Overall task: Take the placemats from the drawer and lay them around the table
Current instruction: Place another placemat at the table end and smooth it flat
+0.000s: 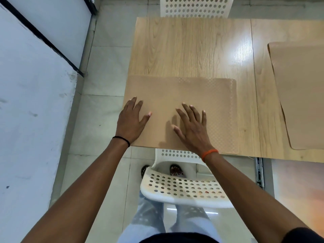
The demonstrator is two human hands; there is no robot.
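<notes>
A second placemat (301,95) is cut off by the frame's right side, near the table's (192,50) front edge. Both hands lie flat with fingers spread, gripping nothing: left hand (132,120) and right hand (191,127) press the placemat (201,102) at the table's front left corner.

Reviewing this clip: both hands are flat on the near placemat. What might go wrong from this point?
1. The near placemat sits flush with the table's left and front edges, perhaps slightly over; a sideways push from the left hand or right hand could slide it off.
2. The second placemat lies askew, so the settings may end up uneven.
3. The white chair stands between person and table, making the reach awkward.
</notes>
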